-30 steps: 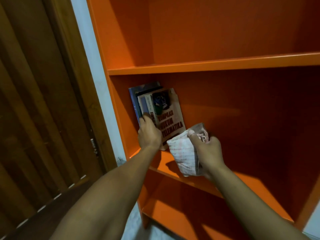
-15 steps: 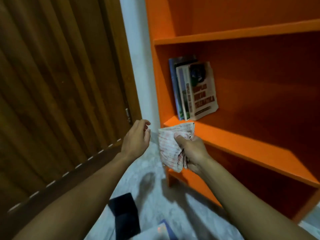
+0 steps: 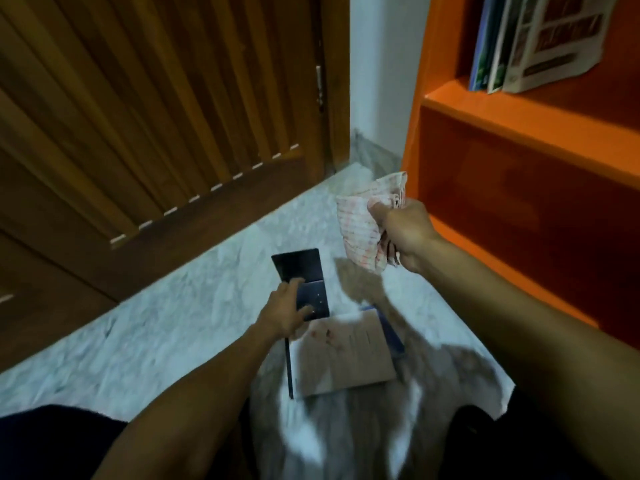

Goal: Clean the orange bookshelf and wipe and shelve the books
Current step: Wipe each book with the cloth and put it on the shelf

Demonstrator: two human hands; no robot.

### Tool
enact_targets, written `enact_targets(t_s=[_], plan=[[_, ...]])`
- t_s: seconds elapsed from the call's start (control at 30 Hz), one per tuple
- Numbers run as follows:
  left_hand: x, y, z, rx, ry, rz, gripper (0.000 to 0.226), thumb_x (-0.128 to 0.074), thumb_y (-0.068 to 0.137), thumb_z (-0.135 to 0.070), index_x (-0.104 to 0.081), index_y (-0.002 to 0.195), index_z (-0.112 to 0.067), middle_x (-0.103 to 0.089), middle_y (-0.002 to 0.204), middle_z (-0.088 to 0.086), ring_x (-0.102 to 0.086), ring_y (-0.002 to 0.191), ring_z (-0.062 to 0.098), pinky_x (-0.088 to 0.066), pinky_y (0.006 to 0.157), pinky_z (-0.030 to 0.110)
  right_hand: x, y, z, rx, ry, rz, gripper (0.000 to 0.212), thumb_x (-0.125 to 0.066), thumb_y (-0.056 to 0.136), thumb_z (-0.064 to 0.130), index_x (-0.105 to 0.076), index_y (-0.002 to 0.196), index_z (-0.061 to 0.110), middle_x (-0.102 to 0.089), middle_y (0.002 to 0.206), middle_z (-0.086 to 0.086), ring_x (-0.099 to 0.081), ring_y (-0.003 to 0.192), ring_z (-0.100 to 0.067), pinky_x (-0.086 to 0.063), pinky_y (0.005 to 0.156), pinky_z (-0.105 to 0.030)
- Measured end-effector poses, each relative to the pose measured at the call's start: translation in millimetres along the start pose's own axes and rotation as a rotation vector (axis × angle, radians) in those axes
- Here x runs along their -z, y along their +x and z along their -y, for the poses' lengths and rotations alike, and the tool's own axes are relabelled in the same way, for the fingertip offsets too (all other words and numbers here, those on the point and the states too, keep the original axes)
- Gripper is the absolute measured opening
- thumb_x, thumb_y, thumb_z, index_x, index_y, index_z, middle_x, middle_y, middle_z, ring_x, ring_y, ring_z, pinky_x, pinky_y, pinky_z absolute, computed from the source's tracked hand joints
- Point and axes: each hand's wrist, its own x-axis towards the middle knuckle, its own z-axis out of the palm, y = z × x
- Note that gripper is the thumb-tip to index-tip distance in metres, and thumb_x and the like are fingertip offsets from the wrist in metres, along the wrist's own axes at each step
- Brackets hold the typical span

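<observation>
- Pale marbled floor [image 3: 180,306] underfoot, a slatted wooden door [image 3: 138,116] far left, the orange bookshelf [image 3: 519,126] rising on the right.
- Three books [image 3: 530,43] already shelved upright at far right, leaning slightly together against the shelf's left wall; presumably wiped and done.
- Left on the floor, near centre: a dark book [image 3: 304,282], and nearer, touching or just beside it, a pale-covered book [image 3: 343,355] lying flat over something dark-edged. Kept low and within reach, likely a waiting pile.
- Left hand [image 3: 285,310] down on the dark book, thumb over the cover and fingers curling at its left edge; grasp looks begun, though cannot tell whether the book is off the floor yet.
- Right hand [image 3: 401,233] clenched round a bunched checked cloth [image 3: 363,223], held up just left of the shelf's side panel, clear of the floor, probably kept ready for wiping once the book comes up.
- Judged stage: partway, fetching the next book.
</observation>
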Motion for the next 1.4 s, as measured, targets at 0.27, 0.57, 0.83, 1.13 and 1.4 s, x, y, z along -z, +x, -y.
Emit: enact_targets(t_s=[0.27, 0.57, 0.83, 1.13, 1.4], plan=[[-83.2, -9.1, 37.4, 0.155, 0.146, 0.231, 0.107, -0.079, 0.076, -0.045, -0.011, 0.157, -0.029, -0.03, 0.157, 0.008, -0.036, 0.138, 0.033, -0.041, 0.107, 0.051, 1.4, 4.9, -12.0, 0.019, -0.056, 0.046, 0.018, -0.055, 0.102, 0.017, -0.059, 0.113, 0.003, -0.059, 0.072, 0.001, -0.05, 0.031, 0.005, -0.034, 0.032, -0.009], [-93.2, 31.6, 29.8, 0.099, 0.217, 0.325, 0.121, -0.087, 0.063, -0.048, -0.013, 0.156, -0.026, -0.035, 0.156, 0.005, -0.035, 0.14, 0.033, -0.032, 0.112, 0.054, 12.5, 20.9, -28.9, 0.008, -0.042, 0.1, 0.041, -0.06, 0.099, 0.024, -0.055, 0.133, 0.002, -0.068, 0.08, 0.001, -0.054, 0.037, 0.008, -0.036, 0.034, -0.008], [-82.0, 39.9, 33.3, -0.034, 0.346, 0.325, 0.109, -0.077, 0.054, -0.074, -0.039, 0.146, -0.031, -0.042, 0.15, 0.004, -0.039, 0.135, 0.028, -0.04, 0.108, 0.046, 16.3, 28.2, -36.5, 0.001, -0.052, 0.077, 0.041, -0.061, 0.098, 0.027, -0.055, 0.135, 0.009, -0.066, 0.118, -0.013, -0.065, 0.075, -0.012, -0.05, 0.051, -0.022], [-21.2, 28.4, -22.1, -0.207, 0.211, 0.425, 0.04, -0.06, 0.091, -0.049, -0.057, 0.123, -0.026, -0.061, 0.128, 0.003, -0.058, 0.114, 0.026, -0.049, 0.097, 0.042, 26.6, 13.7, -26.4, -0.066, -0.107, -0.01, 0.035, -0.058, 0.1, 0.024, -0.054, 0.118, -0.006, -0.054, 0.06, -0.014, -0.045, 0.028, -0.017, -0.032, 0.03, -0.018], [111.1, 4.5, -60.9, -0.25, -0.055, 0.183, 0.022, -0.064, 0.091, -0.043, -0.061, 0.09, -0.022, -0.067, 0.082, -0.002, -0.062, 0.073, 0.015, -0.049, 0.069, 0.034, 43.6, 4.2, -19.0, -0.045, -0.108, -0.153, 0.024, -0.051, 0.101, 0.015, -0.058, 0.08, 0.006, -0.054, 0.054, -0.007, -0.052, 0.037, -0.018, -0.039, 0.042, -0.02]])
